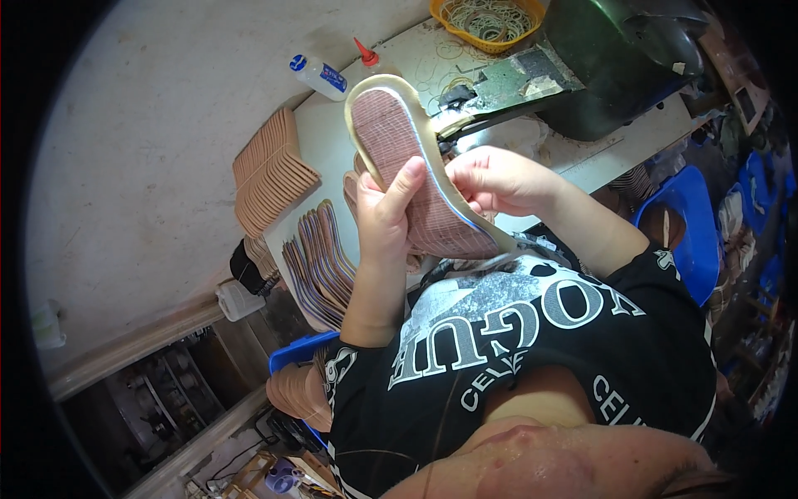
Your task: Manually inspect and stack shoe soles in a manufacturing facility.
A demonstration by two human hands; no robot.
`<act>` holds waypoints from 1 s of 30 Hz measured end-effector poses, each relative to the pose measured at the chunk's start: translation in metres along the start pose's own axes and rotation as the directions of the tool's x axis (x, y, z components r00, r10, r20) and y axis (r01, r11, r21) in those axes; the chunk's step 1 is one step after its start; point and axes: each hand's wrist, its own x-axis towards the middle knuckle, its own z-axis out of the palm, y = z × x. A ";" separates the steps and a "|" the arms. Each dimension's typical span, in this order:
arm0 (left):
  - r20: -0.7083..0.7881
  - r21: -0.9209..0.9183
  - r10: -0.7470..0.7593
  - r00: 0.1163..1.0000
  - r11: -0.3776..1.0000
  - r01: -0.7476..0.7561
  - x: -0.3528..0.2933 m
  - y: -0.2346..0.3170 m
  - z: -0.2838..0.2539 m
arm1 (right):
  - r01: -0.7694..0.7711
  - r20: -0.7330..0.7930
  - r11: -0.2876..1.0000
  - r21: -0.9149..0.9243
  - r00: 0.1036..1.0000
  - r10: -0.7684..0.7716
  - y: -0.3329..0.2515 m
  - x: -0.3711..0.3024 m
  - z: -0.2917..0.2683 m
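Observation:
A shoe insole with a reddish-brown woven face, a pale tan rim and a thin blue line along one side is held up over the near part of the white table. My left hand grips its left side, thumb pressed flat on the woven face. At the right edge my right hand has its fingers drawn together in a pinch against the rim; what lies between the fingertips is hidden. Just beyond the insole's right edge ends the narrow arm of a dark green machine, with a small black part on it.
Stacked tan insoles lean at the wall, and a fanned row of blue-edged ones lies left of my forearm. Farther back on the table are a white bottle, a red-nozzled bottle and a yellow basket. A blue bin stands at right.

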 end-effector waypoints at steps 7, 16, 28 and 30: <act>-0.085 0.315 0.163 0.983 0.940 -0.129 0.011 -0.008 0.011 | 0.006 -0.095 0.923 -0.384 0.994 -0.046 -0.017 -0.005 -0.011; -0.209 0.323 0.268 0.941 0.927 -0.192 0.058 -0.020 0.008 | 0.052 -0.267 0.804 -0.592 0.929 -0.257 -0.016 0.006 -0.014; -0.164 0.773 0.277 0.947 0.632 -0.051 0.122 -0.047 -0.037 | 0.165 -0.370 0.931 -0.325 0.884 -0.286 0.001 -0.013 -0.021; -0.210 0.707 0.158 0.965 0.706 0.038 0.129 -0.043 -0.032 | 0.048 -0.408 0.973 -0.226 0.902 -0.139 0.008 -0.014 -0.023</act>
